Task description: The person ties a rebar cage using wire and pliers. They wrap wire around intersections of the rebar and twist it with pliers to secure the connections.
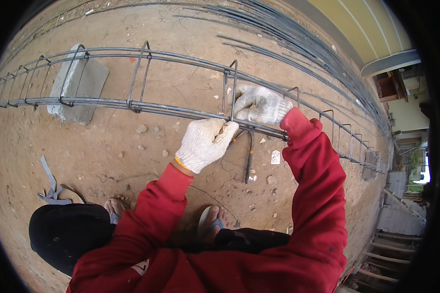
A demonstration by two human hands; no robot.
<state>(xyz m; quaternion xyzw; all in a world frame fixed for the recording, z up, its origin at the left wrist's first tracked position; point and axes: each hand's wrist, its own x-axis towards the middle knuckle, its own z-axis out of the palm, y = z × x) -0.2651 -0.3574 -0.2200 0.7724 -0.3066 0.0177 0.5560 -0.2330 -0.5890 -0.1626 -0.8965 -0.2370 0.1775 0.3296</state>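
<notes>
A long steel rebar cage (185,110) with rectangular stirrups runs across in front of me. My left hand (205,144), in a white knit glove, pinches at the cage's near lower bars, where a stirrup (235,88) meets them. Inside the cage, just right of that stirrup, is my gloved right hand (266,106). Its fingers are bent and its fingertips lie close to the same joint; whether they hold anything is hidden. Below the joint, a pair of pincers (249,157) with dark handles lies on the dirt, its head partly covered by the bars.
A grey concrete block (79,88) lies under the cage's left part. Loose rebar (297,40) is bundled on the ground beyond. Small stones (142,128) and wire scraps dot the dirt. My sandalled feet (216,216) are near the cage. Wooden poles (385,256) lie at lower right.
</notes>
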